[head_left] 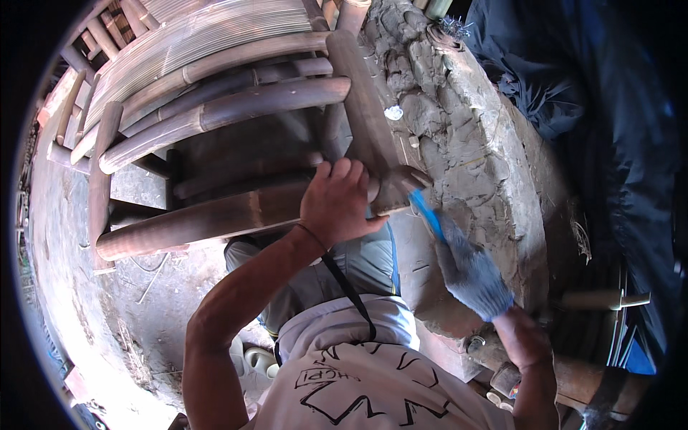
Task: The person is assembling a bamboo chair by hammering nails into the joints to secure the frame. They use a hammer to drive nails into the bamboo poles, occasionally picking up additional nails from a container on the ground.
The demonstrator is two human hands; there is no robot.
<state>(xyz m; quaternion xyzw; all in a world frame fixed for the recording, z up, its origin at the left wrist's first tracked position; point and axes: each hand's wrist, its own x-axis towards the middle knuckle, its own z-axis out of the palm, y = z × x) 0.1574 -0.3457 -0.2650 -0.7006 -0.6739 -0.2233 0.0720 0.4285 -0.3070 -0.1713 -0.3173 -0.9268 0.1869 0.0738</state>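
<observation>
Bracing bamboo frame (222, 113); rail (193, 222) clasped by bare left hand (337, 201), fingers curled over, thumb toward post (362, 100); frame located in front of body, near trousers (290, 279); blue-handled hammer (428, 215) clenched in gloved right hand (466, 276); hammer head seen beside post's near end, contact can't be told; left thumb could be struck if swing drifts, head being that near; bamboo could be split by overly hard blow; frame could be shifted by impact if left grip is loose; joint partly hidden by hand.
</observation>
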